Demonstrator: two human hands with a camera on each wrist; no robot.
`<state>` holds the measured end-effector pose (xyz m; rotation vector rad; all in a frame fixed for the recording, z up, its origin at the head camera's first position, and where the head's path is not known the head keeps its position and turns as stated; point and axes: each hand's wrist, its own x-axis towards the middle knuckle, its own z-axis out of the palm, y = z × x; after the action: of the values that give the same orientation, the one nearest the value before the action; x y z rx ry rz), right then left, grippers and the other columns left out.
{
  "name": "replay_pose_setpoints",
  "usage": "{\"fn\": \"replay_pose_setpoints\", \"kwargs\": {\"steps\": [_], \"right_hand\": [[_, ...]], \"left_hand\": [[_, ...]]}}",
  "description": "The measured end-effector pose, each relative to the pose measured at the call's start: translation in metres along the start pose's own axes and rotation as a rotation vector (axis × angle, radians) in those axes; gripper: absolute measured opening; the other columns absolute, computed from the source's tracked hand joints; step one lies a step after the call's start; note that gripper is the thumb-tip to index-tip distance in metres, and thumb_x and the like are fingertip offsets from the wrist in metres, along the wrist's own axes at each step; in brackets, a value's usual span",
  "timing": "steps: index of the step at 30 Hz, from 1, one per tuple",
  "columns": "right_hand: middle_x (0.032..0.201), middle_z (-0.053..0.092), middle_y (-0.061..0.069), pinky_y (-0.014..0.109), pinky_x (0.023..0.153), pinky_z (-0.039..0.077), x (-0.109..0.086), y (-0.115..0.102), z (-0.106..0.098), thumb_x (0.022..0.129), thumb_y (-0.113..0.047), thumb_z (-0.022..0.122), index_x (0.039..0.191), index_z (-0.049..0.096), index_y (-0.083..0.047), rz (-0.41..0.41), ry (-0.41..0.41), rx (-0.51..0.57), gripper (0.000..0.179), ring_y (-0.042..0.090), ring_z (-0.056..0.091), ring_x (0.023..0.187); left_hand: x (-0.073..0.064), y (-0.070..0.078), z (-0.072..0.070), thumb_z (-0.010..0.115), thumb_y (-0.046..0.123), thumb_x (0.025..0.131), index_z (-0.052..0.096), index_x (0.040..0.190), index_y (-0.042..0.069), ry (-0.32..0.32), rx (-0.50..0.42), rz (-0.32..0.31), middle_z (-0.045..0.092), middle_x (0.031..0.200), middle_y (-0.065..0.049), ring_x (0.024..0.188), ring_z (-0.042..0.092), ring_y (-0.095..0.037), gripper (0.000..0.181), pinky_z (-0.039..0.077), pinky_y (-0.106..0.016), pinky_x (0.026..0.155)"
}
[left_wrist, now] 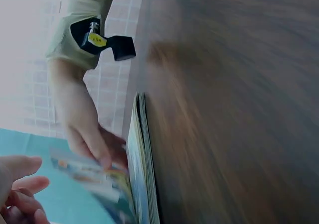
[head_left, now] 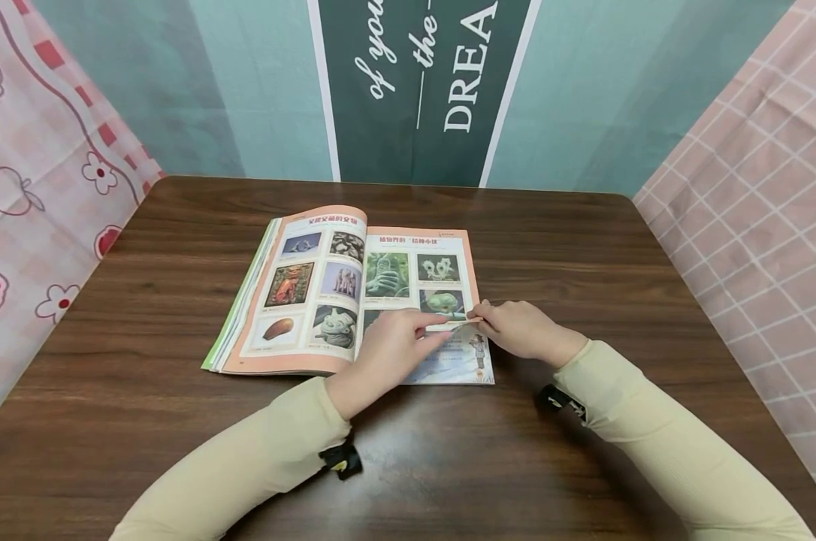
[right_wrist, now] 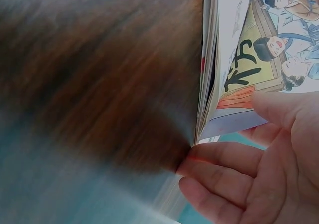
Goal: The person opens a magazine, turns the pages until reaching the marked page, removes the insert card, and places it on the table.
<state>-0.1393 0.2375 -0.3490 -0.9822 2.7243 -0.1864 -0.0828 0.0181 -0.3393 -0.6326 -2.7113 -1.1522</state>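
Note:
A magazine lies open on the table, its left page showing rows of photos. My right hand is at the right side and pinches a page that is lifted and seen nearly edge-on. In the right wrist view, the thumb lies on an illustrated page with cartoon figures, and the other fingers are behind it and by the stacked page edges. My left hand is over the lower right page, thumb and forefinger spread toward the lifted page. In the left wrist view, its fingers are apart from the paper.
The dark wooden table extends around the magazine. A teal cloth with lettering hangs at the back. Patterned cloths stand along both sides. Each sleeve has a black wrist strap.

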Motion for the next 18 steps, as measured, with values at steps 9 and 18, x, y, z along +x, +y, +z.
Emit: {"fn": "replay_pose_setpoints", "kwargs": {"steps": [9, 18], "right_hand": [[0.067, 0.057, 0.000, 0.037, 0.055, 0.044, -0.002, -0.001, 0.000, 0.096, -0.014, 0.050, 0.101, 0.056, -0.006, 0.001, 0.010, -0.004, 0.011, 0.014, 0.053, 0.055], [0.061, 0.052, 0.001, 0.038, 0.053, 0.043, -0.001, -0.002, 0.001, 0.095, -0.018, 0.051, 0.102, 0.055, -0.005, 0.013, 0.024, -0.037, 0.015, 0.016, 0.052, 0.053]], "left_hand": [[0.015, 0.013, 0.018, 0.069, 0.031, 0.085, 0.073, 0.105, 0.018, 0.022, -0.023, 0.012, 0.042, 0.051, 0.010, 0.044, 0.035, -0.004, 0.024, 0.025, -0.021, 0.040], [0.020, 0.011, 0.022, 0.065, 0.030, 0.088, 0.075, 0.099, 0.021, -0.009, 0.037, -0.021, 0.070, 0.088, 0.006, 0.056, 0.050, -0.003, 0.018, 0.034, -0.020, 0.043]]}}
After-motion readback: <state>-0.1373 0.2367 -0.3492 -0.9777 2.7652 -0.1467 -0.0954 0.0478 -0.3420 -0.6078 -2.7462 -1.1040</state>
